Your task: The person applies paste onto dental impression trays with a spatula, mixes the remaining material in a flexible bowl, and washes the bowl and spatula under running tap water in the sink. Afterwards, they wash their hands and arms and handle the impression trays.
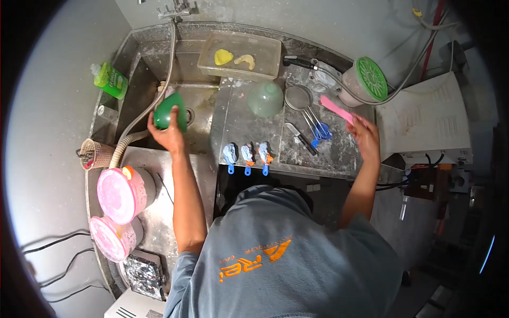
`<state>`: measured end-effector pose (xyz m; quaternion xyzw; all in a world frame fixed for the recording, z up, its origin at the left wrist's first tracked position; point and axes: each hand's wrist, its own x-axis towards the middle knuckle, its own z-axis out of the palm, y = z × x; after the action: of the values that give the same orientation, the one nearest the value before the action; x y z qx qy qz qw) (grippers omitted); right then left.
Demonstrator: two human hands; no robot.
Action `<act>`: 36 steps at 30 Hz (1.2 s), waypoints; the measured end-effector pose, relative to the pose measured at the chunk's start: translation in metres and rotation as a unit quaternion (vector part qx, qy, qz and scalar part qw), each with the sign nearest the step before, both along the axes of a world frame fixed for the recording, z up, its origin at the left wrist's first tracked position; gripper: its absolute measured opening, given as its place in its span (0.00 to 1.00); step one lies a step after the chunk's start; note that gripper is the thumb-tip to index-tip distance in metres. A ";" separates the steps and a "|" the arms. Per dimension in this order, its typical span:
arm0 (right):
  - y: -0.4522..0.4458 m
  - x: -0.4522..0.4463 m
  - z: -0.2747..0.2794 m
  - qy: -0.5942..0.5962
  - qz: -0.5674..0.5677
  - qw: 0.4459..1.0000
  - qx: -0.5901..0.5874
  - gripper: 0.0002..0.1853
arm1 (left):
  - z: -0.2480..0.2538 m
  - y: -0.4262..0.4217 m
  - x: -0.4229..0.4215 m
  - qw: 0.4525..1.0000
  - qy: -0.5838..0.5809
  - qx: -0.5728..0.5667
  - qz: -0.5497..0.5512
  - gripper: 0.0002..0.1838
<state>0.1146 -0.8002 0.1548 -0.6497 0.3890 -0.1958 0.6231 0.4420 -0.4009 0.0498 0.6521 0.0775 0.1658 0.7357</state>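
My left hand [169, 132] is closed round a green mixing bowl [179, 108], tilted above the sink [204, 108] near its drain. A pink spatula [336, 109] is gripped by its end in my right hand [365, 137], over the right part of the metal counter. Close to that hand lie a strainer [298, 98] with a long handle and a blue item [322, 132]. A knife with a black handle [308, 143] rests beside them. Three filled impression trays with blue handles, one of them the middle tray [247, 153], line the counter's front edge.
A pale green translucent bowl [265, 99] stands on the counter. Behind it, a plastic bin [239, 41] holds a yellow piece [223, 56] and a cream arch-shaped piece [245, 62]. A green-lidded tub [371, 78], pink-lidded tubs [117, 196], a hose [168, 79] and a soap bottle [111, 80] surround the area.
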 end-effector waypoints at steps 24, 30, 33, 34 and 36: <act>0.022 -0.082 -0.060 0.054 -0.114 0.992 0.009 0.21 | 0.069 -0.156 -0.048 0.918 -0.169 0.143 -0.328 0.43; 0.026 -0.103 -0.072 0.095 -0.111 0.989 -0.001 0.20 | 0.053 -0.188 -0.048 0.833 -0.273 0.313 -0.367 0.45; 0.026 -0.098 -0.080 0.101 -0.123 0.987 -0.008 0.20 | 0.033 -0.193 -0.049 0.819 -0.256 0.335 -0.388 0.47; 0.027 -0.093 -0.079 0.114 -0.126 0.985 -0.015 0.20 | 0.026 -0.192 -0.050 0.815 -0.256 0.344 -0.389 0.47; 0.027 -0.086 -0.078 0.129 -0.126 0.983 -0.025 0.19 | 0.018 -0.191 -0.051 0.807 -0.259 0.358 -0.392 0.48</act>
<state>0.0286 -0.7731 0.0769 -0.6308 0.5396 -0.1968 0.5217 0.3911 -0.5919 0.0675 0.7770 -0.4426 0.0416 0.4457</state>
